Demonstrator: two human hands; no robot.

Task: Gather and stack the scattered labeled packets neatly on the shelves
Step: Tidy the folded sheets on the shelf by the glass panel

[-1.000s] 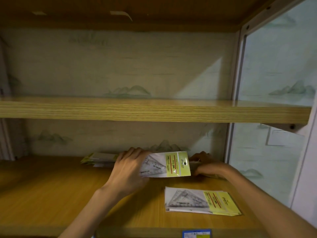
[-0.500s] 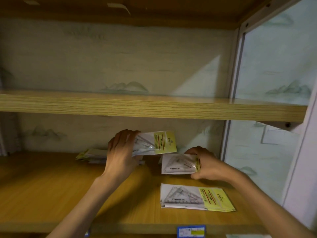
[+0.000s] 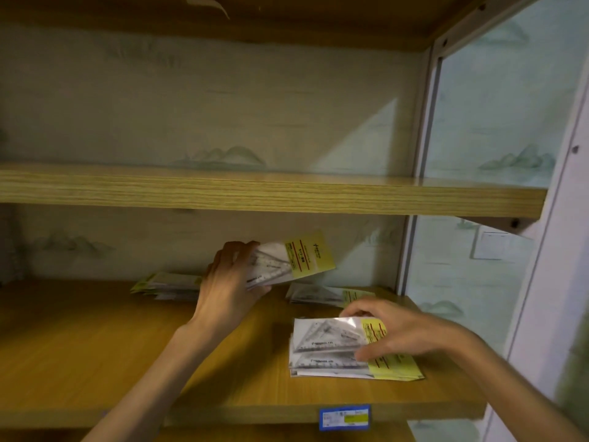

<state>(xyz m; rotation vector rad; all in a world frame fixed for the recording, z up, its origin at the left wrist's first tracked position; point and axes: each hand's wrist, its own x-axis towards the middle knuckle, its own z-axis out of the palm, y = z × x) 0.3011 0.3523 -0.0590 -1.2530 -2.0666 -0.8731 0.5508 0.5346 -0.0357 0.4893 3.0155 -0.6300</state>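
My left hand grips a clear packet with a yellow label, lifted above the lower shelf and tilted. My right hand pinches another packet and holds it on top of the front stack of packets near the shelf's front right. A further packet lies flat behind that stack. A loose pile of packets sits at the back, partly hidden by my left hand.
The upper shelf board runs across just above my left hand. A white metal upright and a wall close the right side. A blue price tag is clipped to the lower shelf's front edge.
My right hand carried its packet forward from the back right and brought it down onto the front stack. My left hand stayed raised with its packet, tilting it slightly.
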